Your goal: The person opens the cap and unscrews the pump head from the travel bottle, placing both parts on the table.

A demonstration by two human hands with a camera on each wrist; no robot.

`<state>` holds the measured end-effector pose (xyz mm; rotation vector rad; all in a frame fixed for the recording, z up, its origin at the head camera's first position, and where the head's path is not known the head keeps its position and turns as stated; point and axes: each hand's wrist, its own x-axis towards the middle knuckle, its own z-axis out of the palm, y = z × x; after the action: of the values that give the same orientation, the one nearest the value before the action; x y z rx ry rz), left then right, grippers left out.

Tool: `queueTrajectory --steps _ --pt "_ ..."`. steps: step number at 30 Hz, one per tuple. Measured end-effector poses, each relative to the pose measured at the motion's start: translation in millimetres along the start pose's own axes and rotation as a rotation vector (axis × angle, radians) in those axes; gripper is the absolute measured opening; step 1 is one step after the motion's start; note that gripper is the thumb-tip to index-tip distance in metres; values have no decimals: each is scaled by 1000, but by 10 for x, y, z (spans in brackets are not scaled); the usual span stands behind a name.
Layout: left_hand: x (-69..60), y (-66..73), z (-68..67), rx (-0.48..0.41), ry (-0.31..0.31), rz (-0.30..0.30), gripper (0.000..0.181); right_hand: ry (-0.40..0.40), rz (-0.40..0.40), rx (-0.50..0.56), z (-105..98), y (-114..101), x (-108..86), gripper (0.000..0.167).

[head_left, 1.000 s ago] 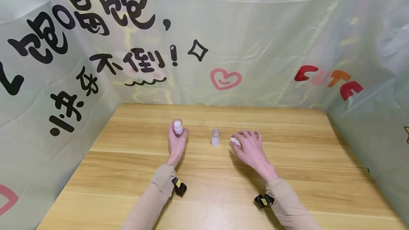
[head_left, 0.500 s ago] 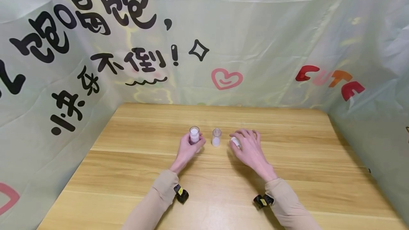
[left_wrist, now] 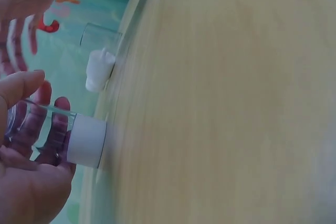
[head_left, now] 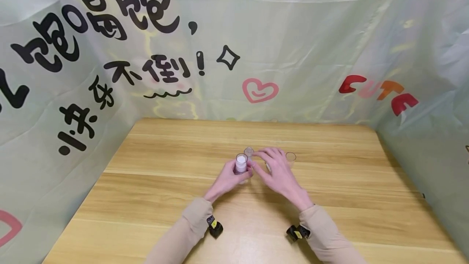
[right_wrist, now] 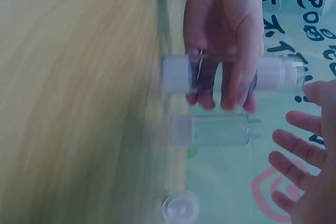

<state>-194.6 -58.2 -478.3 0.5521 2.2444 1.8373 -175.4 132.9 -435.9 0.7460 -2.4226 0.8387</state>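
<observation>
Bottle [head_left: 241, 166] stands upright in the grasp of the left hand [head_left: 228, 177], thumb and fingers round its clear body, white base below, white top beneath a clear cover! Right beside it, the right hand [head_left: 277, 175] has its fingers loose and spread, gripping nothing; whether a fingertip touches the bottle, I can't tell. Second bottle [right_wrist: 182, 130] stands just behind, and over by the right hand sit a white pump top [left_wrist: 99, 70] and a clear cap [head_left: 290, 157] on the wooden table [head_left: 351, 174]. Now the backdrop [head_left: 293, 31]: colourful letters [head_left: 385, 90] read "CUTE", black characters [head_left: 166, 68] read "饱喝饱, 快乐不倒!"
</observation>
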Motion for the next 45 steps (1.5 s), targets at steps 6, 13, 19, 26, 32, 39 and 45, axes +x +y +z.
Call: queueTrajectory --steps 6,13,19,26,32,39,45 --pt "38 -1 90 1 -60 16 33 -9 -40 33 11 -88 22 40" --pt "78 3 145 -8 -114 52 23 3 -65 43 43 -108 50 47" --pt "80 14 168 5 -112 56 23 25 -60 45 46 -119 62 44" --pt "72 18 172 -17 -122 42 24 30 -72 60 46 -111 59 42" --pt "70 10 180 -23 -127 50 24 37 -77 61 46 -107 50 42" --pt "72 -10 192 -21 -131 50 25 46 -89 54 40 -105 49 40" --pt "65 -1 188 -13 -136 32 26 53 -111 46 38 -103 56 39"
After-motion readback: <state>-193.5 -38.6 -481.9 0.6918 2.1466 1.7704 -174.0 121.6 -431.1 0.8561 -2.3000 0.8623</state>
